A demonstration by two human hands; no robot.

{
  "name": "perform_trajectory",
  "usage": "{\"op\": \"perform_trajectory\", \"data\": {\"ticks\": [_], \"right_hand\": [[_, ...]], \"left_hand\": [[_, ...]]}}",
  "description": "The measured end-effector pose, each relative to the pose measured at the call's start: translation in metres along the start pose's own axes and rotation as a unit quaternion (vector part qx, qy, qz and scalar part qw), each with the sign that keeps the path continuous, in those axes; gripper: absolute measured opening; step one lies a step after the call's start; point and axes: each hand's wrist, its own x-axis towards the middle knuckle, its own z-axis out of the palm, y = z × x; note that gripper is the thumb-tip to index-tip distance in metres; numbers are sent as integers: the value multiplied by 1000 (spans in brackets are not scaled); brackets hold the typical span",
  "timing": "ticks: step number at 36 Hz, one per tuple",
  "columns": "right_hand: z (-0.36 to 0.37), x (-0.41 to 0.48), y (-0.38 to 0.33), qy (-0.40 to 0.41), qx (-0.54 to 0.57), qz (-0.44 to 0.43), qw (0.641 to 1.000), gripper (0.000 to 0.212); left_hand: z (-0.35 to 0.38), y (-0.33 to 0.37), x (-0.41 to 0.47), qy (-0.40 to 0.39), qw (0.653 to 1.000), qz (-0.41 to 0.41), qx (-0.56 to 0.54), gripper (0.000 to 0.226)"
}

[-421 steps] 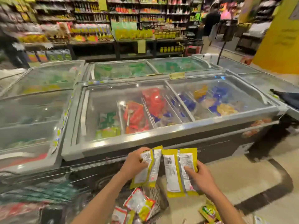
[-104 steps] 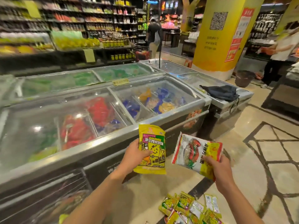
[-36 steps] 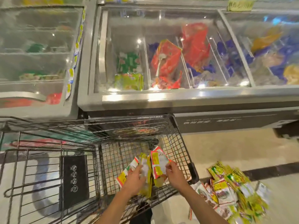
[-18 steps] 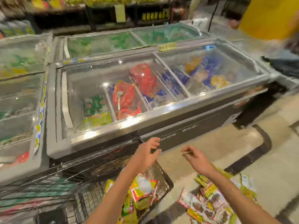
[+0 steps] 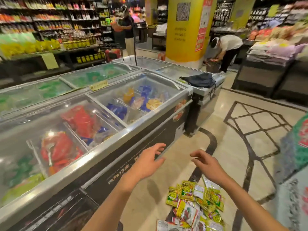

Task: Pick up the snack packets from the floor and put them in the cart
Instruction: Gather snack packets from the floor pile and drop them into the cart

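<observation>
The left hand [image 5: 147, 161] and the right hand [image 5: 206, 163] are both empty, with the fingers loosely spread and slightly curved. They hang in front of the body, apart from each other, above the beige polished stone floor [image 5: 233, 144] beside the long grey glass-lidded chest freezer [image 5: 116, 135]. The heap of yellow-green and red-and-white foil snack packets [image 5: 196, 202] lies on the floor just below the right forearm, partly over a dark inlaid line. The packets overlap loosely, so a grasp from above can probably take several at once. A corner of the dark wire shopping cart [image 5: 63, 214] shows at the lower left, against the freezer front; its contents cannot be made out. Judged from this layout, the step in hand is a reach down to the heap, and the empty, spread posture suits that reach. Much of the task is not yet done, since many packets lie on the floor.
</observation>
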Motion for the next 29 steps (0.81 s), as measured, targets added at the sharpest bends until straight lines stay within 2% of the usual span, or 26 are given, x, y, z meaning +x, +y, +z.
{"op": "perform_trajectory", "data": {"ticks": [14,23,29], "right_hand": [[-106,-84,110,92,46,100,990,17],[-117,-135,157,136,58,166,975,15],[-110,-166,185,151,89,235,956,15]], "left_hand": [[143,77,45,-119,991,55,30,47],[203,81,48,-197,976,65,69,47],[244,64,50,-254,965,47,49,45]]}}
